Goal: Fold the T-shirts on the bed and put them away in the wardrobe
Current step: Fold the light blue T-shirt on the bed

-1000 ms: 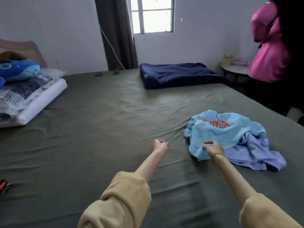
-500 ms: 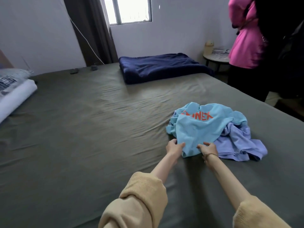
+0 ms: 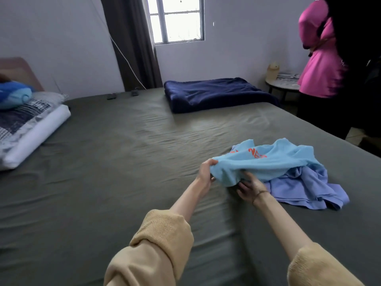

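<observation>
At far left, a blue plush toy lies on a patterned pillow stacked over a white one at the head of the bed, which is covered by a grey-green sheet. Centre, rear: a dark curtain, a window and a folded navy blanket on the far side of the bed. Centre, foreground: my left hand grasps the near edge of the light blue T-shirt and lifts it off the sheet. My right hand reaches beneath the same raised edge; its fingertips are hidden by the cloth, so I cannot tell whether it grips. Just right, the lavender T-shirt lies crumpled on the bed, partly under the blue one. Far right: a person in a pink top stands beside a small round side table.
</observation>
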Tool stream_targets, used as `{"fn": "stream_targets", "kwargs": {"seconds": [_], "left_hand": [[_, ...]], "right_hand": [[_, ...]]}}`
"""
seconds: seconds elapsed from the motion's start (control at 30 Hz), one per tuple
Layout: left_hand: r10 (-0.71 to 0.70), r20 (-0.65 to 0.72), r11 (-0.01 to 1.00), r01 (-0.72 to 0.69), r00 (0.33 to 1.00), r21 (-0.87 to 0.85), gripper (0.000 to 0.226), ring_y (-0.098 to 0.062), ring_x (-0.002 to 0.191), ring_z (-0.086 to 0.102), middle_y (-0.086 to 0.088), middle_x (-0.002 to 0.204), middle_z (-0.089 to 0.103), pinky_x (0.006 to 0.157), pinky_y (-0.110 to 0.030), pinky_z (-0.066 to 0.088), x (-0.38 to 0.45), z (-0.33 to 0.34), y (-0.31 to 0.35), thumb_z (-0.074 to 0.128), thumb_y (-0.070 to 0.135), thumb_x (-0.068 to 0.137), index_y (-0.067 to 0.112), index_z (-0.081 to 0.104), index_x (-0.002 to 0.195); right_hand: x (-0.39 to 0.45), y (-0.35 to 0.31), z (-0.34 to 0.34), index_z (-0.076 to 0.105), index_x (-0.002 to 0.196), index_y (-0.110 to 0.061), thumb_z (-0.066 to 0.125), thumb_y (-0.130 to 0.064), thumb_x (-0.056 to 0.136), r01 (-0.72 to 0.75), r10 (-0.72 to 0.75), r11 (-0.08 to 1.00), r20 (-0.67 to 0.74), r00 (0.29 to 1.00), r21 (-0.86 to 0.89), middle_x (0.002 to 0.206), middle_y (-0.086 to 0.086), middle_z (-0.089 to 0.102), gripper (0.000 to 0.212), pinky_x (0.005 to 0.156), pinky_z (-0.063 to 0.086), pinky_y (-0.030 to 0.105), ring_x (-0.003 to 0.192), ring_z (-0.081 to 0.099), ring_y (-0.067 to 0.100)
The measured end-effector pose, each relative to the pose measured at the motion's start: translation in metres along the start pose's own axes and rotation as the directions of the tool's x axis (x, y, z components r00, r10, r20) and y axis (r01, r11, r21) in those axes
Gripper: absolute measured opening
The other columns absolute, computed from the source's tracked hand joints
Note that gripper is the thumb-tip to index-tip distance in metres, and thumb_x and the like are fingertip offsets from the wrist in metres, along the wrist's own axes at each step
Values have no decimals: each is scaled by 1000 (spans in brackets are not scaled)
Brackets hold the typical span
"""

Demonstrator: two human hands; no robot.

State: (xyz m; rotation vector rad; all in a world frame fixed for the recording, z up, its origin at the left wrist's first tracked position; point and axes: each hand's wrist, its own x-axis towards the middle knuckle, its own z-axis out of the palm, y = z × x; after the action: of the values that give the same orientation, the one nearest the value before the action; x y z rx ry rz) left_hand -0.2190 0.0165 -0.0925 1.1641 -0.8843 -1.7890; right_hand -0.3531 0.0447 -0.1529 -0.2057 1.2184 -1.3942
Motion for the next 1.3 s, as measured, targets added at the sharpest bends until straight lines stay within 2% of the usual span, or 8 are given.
{"fn": "stream_targets", "kwargs": {"seconds": [0.17,0.37,0.6,0.7,0.83,1.0,1.13,1.3], "left_hand": [[124,-99,992,-127,987,-27,24,-8,46,50,10,39,54,38,-15,34,-30,-44,38,39,14,94,15,51,72],[296,-200,923,-333,934,-191,30,-6,35,51,7,39,54,35,-11,35,-89,-111,97,39,15,95,13,49,67],[458,-182,842,-490,870,-225,27,-6,46,58,6,53,62,45,-13,44,-165,-179,154,45,19,93,15,60,71],[419,-69,904,-423,905,-67,39,-9,55,56,4,56,62,57,-19,44,-175,-200,144,41,14,93,15,64,62],[250,30,915,-246,968,321,35,-6,75,57,8,81,67,66,-20,40,-169,-223,92,34,-3,88,13,61,104],[294,-74,693,-160,953,703,52,-23,119,52,-17,127,57,102,-24,40,-143,-250,23,33,-20,81,-3,53,126],[248,-212,241,151,945,959,63,-26,136,29,-10,143,36,111,-35,29,-137,-292,-8,59,16,85,17,34,143],[237,-218,-123,252,947,960,71,-22,137,27,-2,144,38,111,-50,21,-129,-301,-26,60,34,87,23,25,147]], "right_hand": [[-29,0,34,50,112,-23,55,-20,92,129,-125,991,100,987,-39,98,0,56,21,86,43,42,87,55,14],[-71,7,113,44,67,-17,53,-9,90,238,-177,959,329,927,-156,37,-7,35,26,48,31,16,34,33,6],[-135,22,218,50,94,-21,43,9,89,291,-321,946,516,794,140,51,-6,54,31,42,40,14,40,48,4],[-145,43,229,39,126,-33,47,2,88,249,-193,968,548,814,-30,68,0,51,52,50,36,20,52,45,11],[-138,87,210,0,147,-34,66,1,81,286,58,827,580,813,-483,97,11,55,100,66,47,33,78,52,21],[-99,130,169,49,120,-7,67,9,72,383,-179,478,339,924,-790,114,23,60,54,76,47,36,92,57,27],[-81,114,139,54,112,6,51,11,79,368,-504,402,133,853,-838,120,29,50,33,89,37,32,108,51,37],[-79,132,131,67,89,1,59,12,69,469,-528,265,280,802,-842,97,22,64,24,74,41,25,87,60,32]]}}
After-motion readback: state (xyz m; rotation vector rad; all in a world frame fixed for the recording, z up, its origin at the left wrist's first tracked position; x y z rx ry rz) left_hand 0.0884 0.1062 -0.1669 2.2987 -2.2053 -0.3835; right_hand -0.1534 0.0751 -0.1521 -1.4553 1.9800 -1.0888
